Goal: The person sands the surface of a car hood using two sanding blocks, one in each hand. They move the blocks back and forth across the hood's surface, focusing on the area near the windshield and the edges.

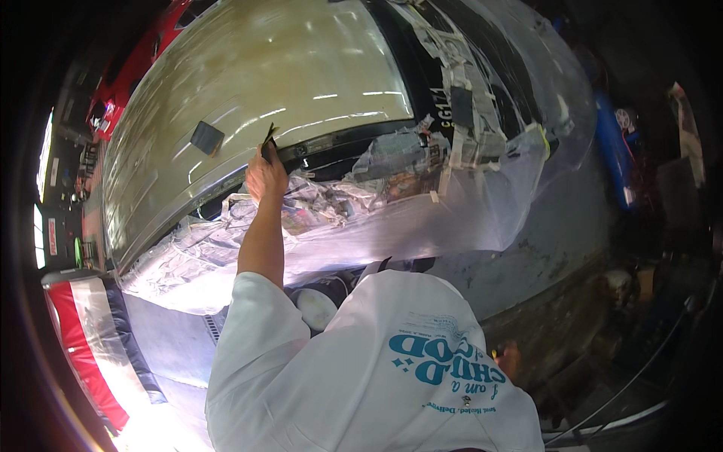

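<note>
My left hand [267,179] reaches forward over the near edge of a shiny beige car panel [286,60]. Its fingers close round a thin, dark, folded piece [269,135] that looks like sandpaper. A dark square pad [207,138] lies on the panel to the left of this hand. Down at the right side of my white shirt [361,354], my right hand [510,360] shows only in part, in shadow. A small yellow spot is beside it; the fingers are too dim to read.
Newspaper and tape masking [331,200] and clear plastic sheeting [467,218] cover the car's near side. Another dark pad [462,105] rests on the masking. A red car [139,56] stands far left, a blue cylinder [614,151] at right. A hose [640,373] runs at lower right.
</note>
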### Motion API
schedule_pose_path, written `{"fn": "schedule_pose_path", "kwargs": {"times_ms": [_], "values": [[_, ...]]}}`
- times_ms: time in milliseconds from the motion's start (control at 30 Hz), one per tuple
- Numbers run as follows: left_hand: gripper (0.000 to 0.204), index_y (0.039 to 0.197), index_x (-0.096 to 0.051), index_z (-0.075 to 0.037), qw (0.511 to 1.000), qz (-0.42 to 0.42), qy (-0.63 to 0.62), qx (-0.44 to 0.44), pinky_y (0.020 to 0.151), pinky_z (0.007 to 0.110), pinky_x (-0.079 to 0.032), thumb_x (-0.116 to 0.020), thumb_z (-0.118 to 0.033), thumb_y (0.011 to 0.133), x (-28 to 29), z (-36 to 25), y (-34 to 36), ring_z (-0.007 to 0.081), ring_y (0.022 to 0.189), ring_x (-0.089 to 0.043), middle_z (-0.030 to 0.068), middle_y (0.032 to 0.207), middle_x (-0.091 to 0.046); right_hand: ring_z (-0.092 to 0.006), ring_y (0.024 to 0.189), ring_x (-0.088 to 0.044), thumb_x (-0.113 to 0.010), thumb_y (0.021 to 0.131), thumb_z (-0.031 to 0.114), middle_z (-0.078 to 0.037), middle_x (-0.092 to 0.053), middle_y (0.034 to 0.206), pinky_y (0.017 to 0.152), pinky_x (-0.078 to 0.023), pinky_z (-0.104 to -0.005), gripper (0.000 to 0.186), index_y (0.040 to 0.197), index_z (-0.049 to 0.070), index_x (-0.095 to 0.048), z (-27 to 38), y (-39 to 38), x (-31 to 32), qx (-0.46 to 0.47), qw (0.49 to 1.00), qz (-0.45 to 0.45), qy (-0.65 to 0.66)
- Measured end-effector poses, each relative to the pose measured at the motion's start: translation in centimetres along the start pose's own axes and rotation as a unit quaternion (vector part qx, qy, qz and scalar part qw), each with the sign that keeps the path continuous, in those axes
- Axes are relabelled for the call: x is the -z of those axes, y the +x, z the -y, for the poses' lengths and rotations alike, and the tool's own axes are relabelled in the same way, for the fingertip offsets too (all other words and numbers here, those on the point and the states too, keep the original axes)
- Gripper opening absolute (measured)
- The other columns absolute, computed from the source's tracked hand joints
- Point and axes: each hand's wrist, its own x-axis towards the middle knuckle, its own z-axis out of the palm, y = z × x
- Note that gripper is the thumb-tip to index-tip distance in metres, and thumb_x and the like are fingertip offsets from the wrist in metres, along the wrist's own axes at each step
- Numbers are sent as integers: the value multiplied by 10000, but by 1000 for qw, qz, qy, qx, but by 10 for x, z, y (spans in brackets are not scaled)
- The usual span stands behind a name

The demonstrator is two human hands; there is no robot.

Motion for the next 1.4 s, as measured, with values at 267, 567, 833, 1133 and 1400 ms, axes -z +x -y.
{"fn": "schedule_pose_path", "kwargs": {"times_ms": [267, 567, 833, 1133, 1400], "values": [[759, 1153, -746, 7, 998, -35, -49, 17, 959, 556, -521, -457, -687, 1047, -19, 10, 5, 503, 1117, -683, 302, 1141, -739, -141, 731, -602, -613, 1057, 179, -38, -594, 900, 592, -531, -311, 733, 1703, 172, -266, 294, 128, -75, -137, 924, 46, 355], [670, 1268, -734, -76, 996, -15, -83, 40, 963, 551, -510, -487, -660, 1049, -22, 5, 2, 488, 1139, -676, 253, 1188, -751, -111, 779, -593, -640, 1059, 195, -53, -696, 1020, 753, -536, -268, 503, 1544, 79, -574, 512, 177, -143, 228, 933, 111, 255], [569, 1236, -764, -84, 994, -59, -86, 18, 906, 533, -529, -527, -572, 1064, -28, 6, 2, 464, 1078, -697, 245, 1156, -754, -368, 975, -732, -703, 993, 230, -215, -734, 1084, 886, -569, -443, 434, 1354, -11, -690, 649, 232, -202, 422, 906, 3, 2], [447, 1181, -761, -38, 992, -65, -108, -13, 869, 520, -534, -575, -431, 1079, -33, 12, 4, 474, 1017, -695, 235, 1087, -747, -450, 1124, -719, -681, 979, 309, -286, -742, 1195, 986, -570, -505, 474, 1353, 20, -717, 744, 305, -239, 436, 895, 20, -93], [324, 1075, -711, -33, 991, -66, -103, -61, 769, 538, -518, -570, -325, 1084, -33, 14, 4, 493, 893, -673, 237, 973, -706, -443, 1145, -725, -668, 985, 332, -275, -757, 1192, 1025, -571, -485, 492, 1372, 31, -713, 775, 332, -242, 400, 909, 40, -111]]}}
